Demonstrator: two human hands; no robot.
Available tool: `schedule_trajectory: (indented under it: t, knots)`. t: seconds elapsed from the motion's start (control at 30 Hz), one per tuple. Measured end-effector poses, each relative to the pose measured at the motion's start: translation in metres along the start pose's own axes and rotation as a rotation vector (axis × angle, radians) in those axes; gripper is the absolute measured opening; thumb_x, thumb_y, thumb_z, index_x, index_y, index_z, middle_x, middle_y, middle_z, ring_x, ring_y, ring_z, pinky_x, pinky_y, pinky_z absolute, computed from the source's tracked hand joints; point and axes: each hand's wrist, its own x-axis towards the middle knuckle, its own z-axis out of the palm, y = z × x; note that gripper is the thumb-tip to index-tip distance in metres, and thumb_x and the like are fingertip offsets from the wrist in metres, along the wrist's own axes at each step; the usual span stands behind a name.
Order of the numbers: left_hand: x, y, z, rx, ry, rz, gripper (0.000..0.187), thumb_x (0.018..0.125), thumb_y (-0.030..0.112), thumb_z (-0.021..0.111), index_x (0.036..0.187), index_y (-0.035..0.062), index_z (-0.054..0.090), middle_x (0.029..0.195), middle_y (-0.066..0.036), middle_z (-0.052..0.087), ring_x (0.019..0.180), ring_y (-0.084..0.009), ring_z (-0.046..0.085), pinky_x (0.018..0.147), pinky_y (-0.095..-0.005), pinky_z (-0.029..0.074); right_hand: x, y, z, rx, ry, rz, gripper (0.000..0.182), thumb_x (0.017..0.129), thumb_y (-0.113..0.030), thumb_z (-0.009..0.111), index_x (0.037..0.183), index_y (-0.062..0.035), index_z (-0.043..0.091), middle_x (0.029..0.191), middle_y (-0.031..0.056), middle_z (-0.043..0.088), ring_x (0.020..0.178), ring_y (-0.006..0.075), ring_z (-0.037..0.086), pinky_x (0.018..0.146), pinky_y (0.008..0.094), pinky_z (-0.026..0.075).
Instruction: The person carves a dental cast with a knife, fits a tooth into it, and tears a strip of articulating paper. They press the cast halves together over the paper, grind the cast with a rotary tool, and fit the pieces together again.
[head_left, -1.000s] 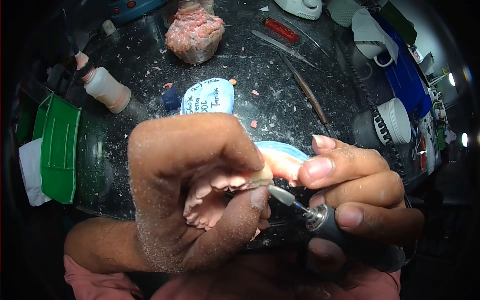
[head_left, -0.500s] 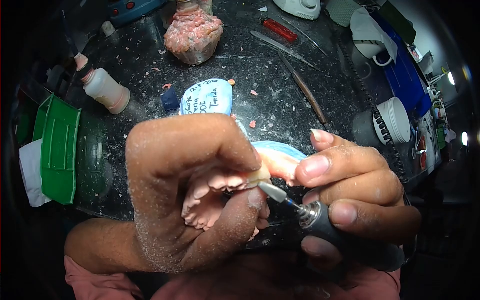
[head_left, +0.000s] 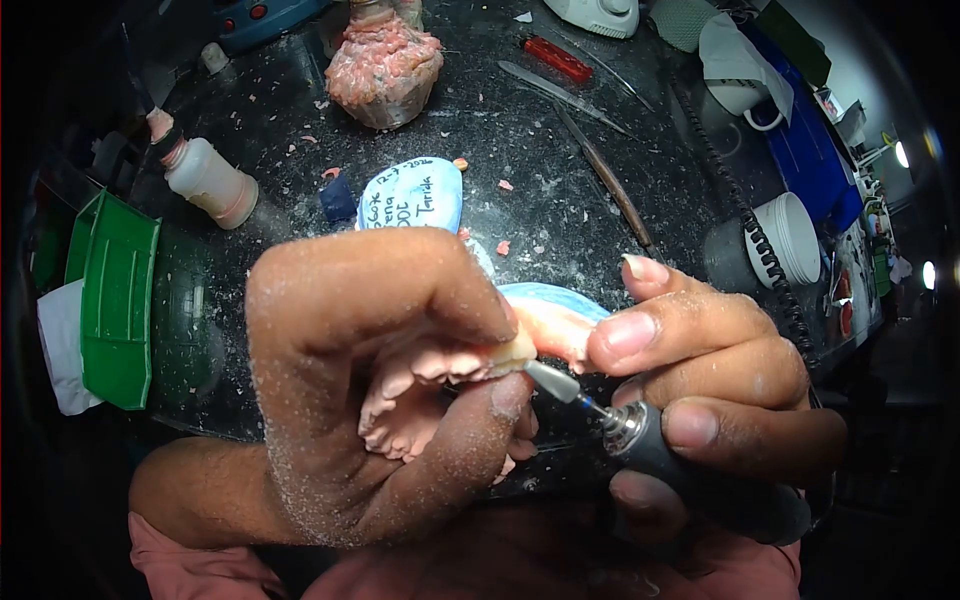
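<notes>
My left hand [head_left: 340,300], dusted with pale powder, is curled around a pink denture [head_left: 395,405] with a scalloped, tooth-shaped edge. Its index finger and thumb pinch a cream-coloured part near the middle; the palm and fingers hide much of the rest. My right hand [head_left: 710,360] grips a dark rotary handpiece [head_left: 730,490]. From its metal collar juts a grey tapered bur [head_left: 552,382], whose tip meets the cream part beside my left thumb. The right fingertips rest close to the denture's far pink end [head_left: 550,325].
Behind my hands lie blue-white plaster pieces, one a handwritten block [head_left: 415,195]. A cup heaped with pink material [head_left: 385,75], a white bottle [head_left: 210,180], a green bin [head_left: 120,300], knives [head_left: 605,175], a white tub [head_left: 785,240] and a coiled cord [head_left: 735,185] surround them.
The bur and handpiece have shifted slightly right. My left hand and the denture have moved a little left; both grips stay the same.
</notes>
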Motion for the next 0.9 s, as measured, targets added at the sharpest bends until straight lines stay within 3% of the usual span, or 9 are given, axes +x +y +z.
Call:
schedule_trajectory:
  t: [0.13, 0.47, 0.53, 0.77, 0.83, 0.9]
  knots:
    - [-0.003, 0.004, 0.006, 0.009, 0.090, -0.070, 0.033, 0.091, 0.001, 0.048, 0.114, 0.0011, 0.025, 0.087, -0.017, 0.057, 0.061, -0.0070, 0.058, 0.059, -0.0195, 0.049, 0.000, 0.002, -0.001, 0.005, 0.001, 0.007, 0.027, 0.085, -0.017, 0.068, 0.101, -0.0115, 0.047, 0.082, 0.0050, 0.053, 0.089, 0.0228, 0.060, 0.097, 0.0511, 0.045]
    - [0.000, 0.003, 0.002, 0.001, 0.027, -0.038, 0.034, 0.091, 0.001, 0.048, 0.115, 0.0002, 0.025, 0.092, -0.018, 0.057, 0.064, -0.0078, 0.059, 0.061, -0.0202, 0.050, 0.000, -0.003, 0.002, 0.023, 0.054, 0.066, 0.024, 0.086, -0.017, 0.067, 0.102, -0.0114, 0.049, 0.082, 0.0044, 0.053, 0.090, 0.0223, 0.060, 0.099, 0.0516, 0.044]
    - [0.000, 0.003, 0.001, 0.000, 0.013, -0.032, 0.034, 0.090, 0.000, 0.048, 0.115, 0.0000, 0.025, 0.092, -0.018, 0.057, 0.065, -0.0079, 0.059, 0.061, -0.0203, 0.050, 0.001, 0.005, -0.005, 0.095, -0.045, 0.032, 0.026, 0.086, -0.019, 0.068, 0.102, -0.0113, 0.049, 0.082, 0.0042, 0.054, 0.090, 0.0221, 0.060, 0.098, 0.0514, 0.045]
    - [0.000, 0.002, -0.002, -0.007, -0.029, -0.014, 0.034, 0.090, 0.000, 0.049, 0.115, -0.0005, 0.025, 0.095, -0.019, 0.056, 0.068, -0.0084, 0.059, 0.063, -0.0207, 0.051, 0.004, 0.007, -0.004, 0.002, -0.031, -0.001, 0.027, 0.085, -0.018, 0.069, 0.102, -0.0115, 0.049, 0.081, 0.0050, 0.055, 0.090, 0.0230, 0.060, 0.098, 0.0511, 0.046]
    - [-0.001, 0.003, -0.004, 0.006, -0.041, -0.032, 0.036, 0.090, 0.001, 0.051, 0.116, -0.0008, 0.025, 0.097, -0.020, 0.056, 0.070, -0.0096, 0.060, 0.064, -0.0210, 0.051, 0.008, 0.019, -0.013, 0.114, -0.144, -0.132, 0.029, 0.084, -0.018, 0.070, 0.102, -0.0112, 0.049, 0.081, 0.0060, 0.057, 0.090, 0.0242, 0.061, 0.098, 0.0519, 0.045]
    - [-0.001, 0.002, -0.005, 0.017, -0.050, -0.020, 0.037, 0.090, 0.002, 0.052, 0.116, -0.0008, 0.025, 0.098, -0.020, 0.056, 0.071, -0.0100, 0.061, 0.064, -0.0214, 0.051, 0.010, 0.018, -0.015, 0.109, -0.169, -0.130, 0.028, 0.084, -0.019, 0.070, 0.102, -0.0110, 0.049, 0.081, 0.0066, 0.057, 0.090, 0.0247, 0.061, 0.097, 0.0523, 0.046]
